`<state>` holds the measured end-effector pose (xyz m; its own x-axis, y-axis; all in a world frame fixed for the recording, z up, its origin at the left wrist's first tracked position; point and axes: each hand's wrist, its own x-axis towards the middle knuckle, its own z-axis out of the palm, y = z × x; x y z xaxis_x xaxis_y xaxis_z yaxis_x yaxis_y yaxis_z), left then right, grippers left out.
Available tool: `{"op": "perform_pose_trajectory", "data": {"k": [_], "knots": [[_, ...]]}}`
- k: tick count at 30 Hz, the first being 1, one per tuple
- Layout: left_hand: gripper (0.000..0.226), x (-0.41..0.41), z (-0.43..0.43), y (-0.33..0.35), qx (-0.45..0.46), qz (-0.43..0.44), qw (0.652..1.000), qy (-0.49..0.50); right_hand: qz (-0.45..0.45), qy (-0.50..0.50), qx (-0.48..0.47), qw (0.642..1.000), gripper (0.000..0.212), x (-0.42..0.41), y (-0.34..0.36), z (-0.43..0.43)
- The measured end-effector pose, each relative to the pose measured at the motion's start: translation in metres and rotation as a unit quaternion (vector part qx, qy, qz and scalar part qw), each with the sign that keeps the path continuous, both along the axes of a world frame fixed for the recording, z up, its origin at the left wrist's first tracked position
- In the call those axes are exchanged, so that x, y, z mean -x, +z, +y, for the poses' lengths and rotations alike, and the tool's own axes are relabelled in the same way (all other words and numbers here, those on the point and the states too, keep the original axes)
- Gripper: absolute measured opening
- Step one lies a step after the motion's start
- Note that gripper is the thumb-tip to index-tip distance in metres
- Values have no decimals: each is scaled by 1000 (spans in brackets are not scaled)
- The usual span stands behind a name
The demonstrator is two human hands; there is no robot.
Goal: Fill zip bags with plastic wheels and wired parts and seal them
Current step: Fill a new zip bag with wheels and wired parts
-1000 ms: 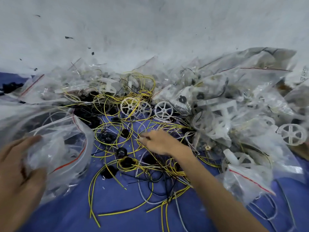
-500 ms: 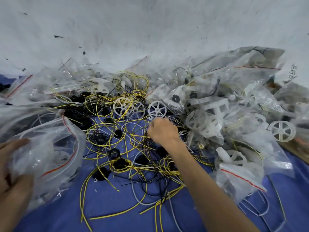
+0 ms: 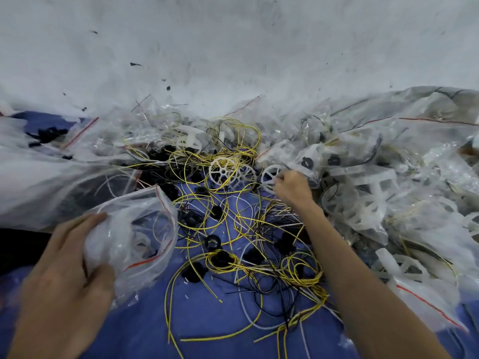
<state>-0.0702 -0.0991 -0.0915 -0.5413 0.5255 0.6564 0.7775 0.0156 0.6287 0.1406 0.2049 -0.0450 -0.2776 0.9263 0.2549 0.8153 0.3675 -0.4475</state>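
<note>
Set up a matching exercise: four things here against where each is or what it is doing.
Things: 1 left hand; 2 right hand; 3 black ring; 4 filled bags.
States: A heaped at the right; B grips the open zip bag; C on the blue cloth among yellow wires; D pinches a white wheel.
Pairs: 1-B, 2-D, 3-C, 4-A.

Across the upper half of the frame, a pale grey-white wall point(image 3: 233, 47), scuffed and flecked with small dark marks. Below, through the lower centre, a blue work surface point(image 3: 207, 322). Soft, even light throughout.
</note>
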Motion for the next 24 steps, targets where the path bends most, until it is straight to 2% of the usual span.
{"op": "perform_pose_trajectory", "data": {"k": [4, 7, 8, 10, 12, 14, 16, 21, 24], "knots": [[67, -9, -5, 13, 13, -1, 1000, -27, 166, 0, -30, 986, 27, 2, 25, -14], [63, -14, -9, 23, -5, -16, 998, -58, 229, -11, -70, 971, 36, 6, 49, -33], [63, -16, -9, 27, -13, -33, 997, -72, 263, 7, -56, 963, 39, 8, 55, -40], [70, -19, -14, 37, -26, -48, 994, -98, 344, 72, 33, 936, 51, 12, 61, -60], [73, -20, -19, 45, -33, -55, 989, -131, 347, 118, 125, 922, 66, 10, 60, -77], [73, -18, -24, 56, -27, -61, 984, -167, 324, 158, 146, 921, 49, 6, 53, -83], [74, -15, -31, 66, 7, -38, 978, -207, 295, 183, 141, 927, 45, 6, 49, -86], [83, -3, -45, 86, 113, 2, 947, -302, 345, 230, 163, 895, 31, 1, 48, -84], [92, 0, -51, 100, 163, 122, 932, -301, 354, 252, 184, 881, 27, -2, 48, -82]]}}
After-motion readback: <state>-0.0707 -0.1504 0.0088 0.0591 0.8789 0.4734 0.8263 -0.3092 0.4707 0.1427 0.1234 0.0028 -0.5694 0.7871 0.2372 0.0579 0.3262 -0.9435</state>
